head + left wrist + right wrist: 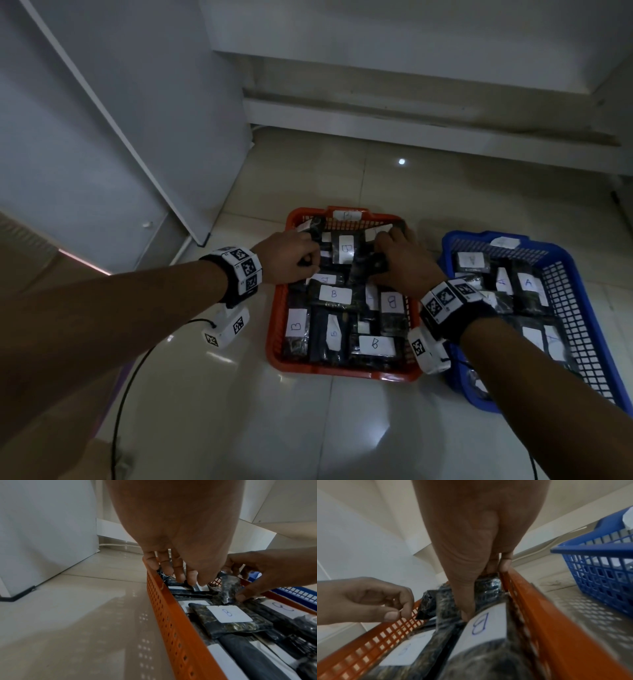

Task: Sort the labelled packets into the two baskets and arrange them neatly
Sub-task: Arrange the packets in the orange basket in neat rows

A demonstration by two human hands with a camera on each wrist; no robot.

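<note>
Two baskets on the tiled floor (191, 394): 1 orange basket (274, 329) under both your hands, 1 blue basket (589, 308) just to the right of your R forearm. Your L hand (291, 258) sits at the far-left of the orange basket, fingers curled, fingertips (178, 574) down on the dark packets there; whether they pinch one can't be told. Your R hand (399, 263) pinches a dark packet (229, 586), thumb on its near end, fingers on its far end, by the far-right wall. Orange basket: approx. 8 white "B" labels legible nearer you than your hands, e.g. B packet (335, 294) between your wrists; packets lie flat, overlapping, exact count not readable. Blue basket: 2 "A" labels clear, e.g. A packet (528, 284), plus several more white labels too dim to read. Each basket carries 1 white tag on its far rim. 2 marker wristbands, 1 per wrist.
</note>
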